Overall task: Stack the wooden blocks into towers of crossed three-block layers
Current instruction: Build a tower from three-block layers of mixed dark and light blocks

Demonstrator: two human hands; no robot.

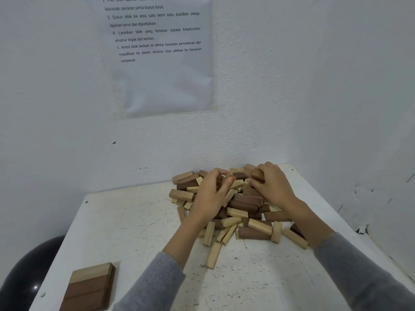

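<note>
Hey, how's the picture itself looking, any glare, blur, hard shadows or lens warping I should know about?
Head view: flat, cool, even light, only faint shadows beneath the block pile; one small glare spot on the dark round object lower left; wide-angle distortion splays the table edges; the printed sheet is legible, so focus is sharp.

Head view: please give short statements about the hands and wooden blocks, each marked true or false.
1. The left hand and right hand are on the pile of blocks. True.
2. A tall tower stands at the near left. False: only a flat layer of three blocks lies there.
3. That layer has one light block and two dark ones. True.
4. The pile lies at the near edge. False: it lies at the far corner of the table.
</note>
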